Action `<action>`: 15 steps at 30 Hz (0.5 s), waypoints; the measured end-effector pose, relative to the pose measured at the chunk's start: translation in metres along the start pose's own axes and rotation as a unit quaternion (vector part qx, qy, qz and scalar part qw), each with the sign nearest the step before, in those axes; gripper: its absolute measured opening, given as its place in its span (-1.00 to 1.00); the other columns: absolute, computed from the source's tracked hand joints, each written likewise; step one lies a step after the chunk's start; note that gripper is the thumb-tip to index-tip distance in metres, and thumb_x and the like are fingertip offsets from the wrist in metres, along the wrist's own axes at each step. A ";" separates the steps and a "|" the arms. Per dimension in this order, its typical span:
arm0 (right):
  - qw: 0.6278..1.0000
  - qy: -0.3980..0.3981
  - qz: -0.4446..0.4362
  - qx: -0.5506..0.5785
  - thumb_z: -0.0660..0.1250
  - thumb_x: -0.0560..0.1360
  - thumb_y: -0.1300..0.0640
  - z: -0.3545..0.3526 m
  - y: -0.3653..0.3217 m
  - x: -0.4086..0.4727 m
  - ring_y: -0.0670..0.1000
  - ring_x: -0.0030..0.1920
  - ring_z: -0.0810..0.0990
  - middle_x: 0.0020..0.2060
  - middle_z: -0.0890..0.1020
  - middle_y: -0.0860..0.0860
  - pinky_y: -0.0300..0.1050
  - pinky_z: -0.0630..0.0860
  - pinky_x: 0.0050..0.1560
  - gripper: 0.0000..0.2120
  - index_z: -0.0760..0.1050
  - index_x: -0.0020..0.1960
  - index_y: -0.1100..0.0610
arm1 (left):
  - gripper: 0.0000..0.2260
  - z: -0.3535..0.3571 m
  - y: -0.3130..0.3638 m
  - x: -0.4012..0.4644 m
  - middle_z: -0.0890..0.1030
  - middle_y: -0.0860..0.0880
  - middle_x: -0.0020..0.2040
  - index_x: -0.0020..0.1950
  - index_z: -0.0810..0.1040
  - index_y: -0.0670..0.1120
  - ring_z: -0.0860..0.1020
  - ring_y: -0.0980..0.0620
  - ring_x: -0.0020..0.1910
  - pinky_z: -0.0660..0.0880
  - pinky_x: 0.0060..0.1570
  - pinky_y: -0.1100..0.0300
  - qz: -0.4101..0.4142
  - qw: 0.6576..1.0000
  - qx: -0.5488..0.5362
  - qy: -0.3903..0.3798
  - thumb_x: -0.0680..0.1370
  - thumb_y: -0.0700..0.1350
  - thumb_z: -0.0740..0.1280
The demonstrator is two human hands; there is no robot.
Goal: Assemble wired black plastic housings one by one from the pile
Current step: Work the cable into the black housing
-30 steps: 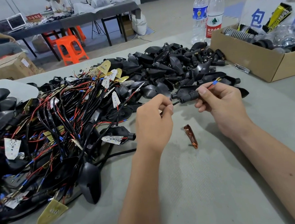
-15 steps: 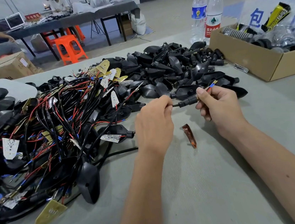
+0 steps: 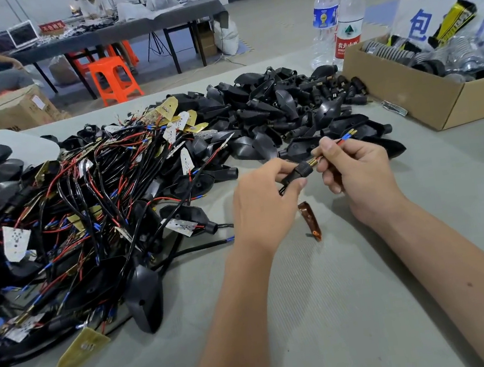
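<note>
My left hand [image 3: 263, 205] pinches a small black cylindrical sleeve [image 3: 298, 173] with a black cable running out of it toward the pile. My right hand [image 3: 355, 175] grips the red and black wire ends [image 3: 342, 140], whose blue and brass tips stick out above my fingers. A brass terminal shows between sleeve and right fingers. A big pile of wired black housings [image 3: 93, 220] covers the table's left. Bare black housing shells [image 3: 268, 113] are heaped at the centre back.
A small brown amber strip [image 3: 310, 220] lies on the grey table [image 3: 326, 310] below my hands. A cardboard box [image 3: 419, 100] of parts stands at right, two water bottles [image 3: 345, 18] behind it. A person sits far left by another table and an orange stool [image 3: 113, 78].
The sleeve has slid down the wires from my right fingers into my left hand's grip, baring the brass terminal. Both hands have shifted slightly right.
</note>
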State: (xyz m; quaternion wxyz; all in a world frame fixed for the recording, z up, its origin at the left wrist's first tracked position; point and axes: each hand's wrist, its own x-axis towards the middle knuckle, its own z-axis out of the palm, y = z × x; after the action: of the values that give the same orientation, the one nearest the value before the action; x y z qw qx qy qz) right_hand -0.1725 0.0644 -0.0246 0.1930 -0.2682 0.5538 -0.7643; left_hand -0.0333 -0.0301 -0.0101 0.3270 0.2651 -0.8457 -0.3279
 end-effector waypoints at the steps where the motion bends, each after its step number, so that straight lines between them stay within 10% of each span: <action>1: 1.000 0.021 0.006 0.011 0.38 0.64 0.09 -0.002 0.000 0.002 -0.07 -0.46 0.50 -0.36 0.64 0.05 -0.27 0.36 -0.53 -0.77 0.67 -0.12 0.19 | -0.93 -0.001 -0.001 0.000 0.65 0.21 -0.18 -0.04 0.67 0.10 0.54 0.25 -0.22 0.48 -0.16 0.19 -0.007 1.000 -0.005 -0.001 0.52 -0.03 0.51; 8: 0.993 0.091 0.039 0.069 0.36 0.65 0.10 -0.008 -0.004 0.008 -0.09 -0.44 0.49 -0.35 0.65 0.05 -0.30 0.36 -0.49 -0.77 0.63 -0.08 0.24 | -0.87 -0.005 -0.007 0.002 0.61 0.22 -0.27 -0.13 0.60 0.12 0.46 0.19 -0.40 0.55 -0.20 0.08 -0.015 1.000 -0.012 -0.003 0.49 -0.05 0.53; 15: 0.992 -0.036 0.064 0.099 0.34 0.64 0.16 0.003 -0.010 0.000 -0.07 -0.35 0.52 -0.29 0.62 0.06 -0.29 0.42 -0.42 -0.83 0.66 -0.05 0.19 | -0.80 -0.005 -0.005 0.003 0.61 0.20 -0.19 -0.12 0.50 0.08 0.57 0.13 -0.28 0.50 -0.27 0.25 0.018 0.999 -0.039 0.031 0.47 -0.15 0.49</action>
State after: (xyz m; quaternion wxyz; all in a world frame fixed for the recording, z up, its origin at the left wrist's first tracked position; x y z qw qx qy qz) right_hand -0.1705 0.0656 -0.0149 0.2866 -0.2391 0.4841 -0.7914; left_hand -0.0300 -0.0368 -0.0094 0.3692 0.2465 -0.8264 -0.3463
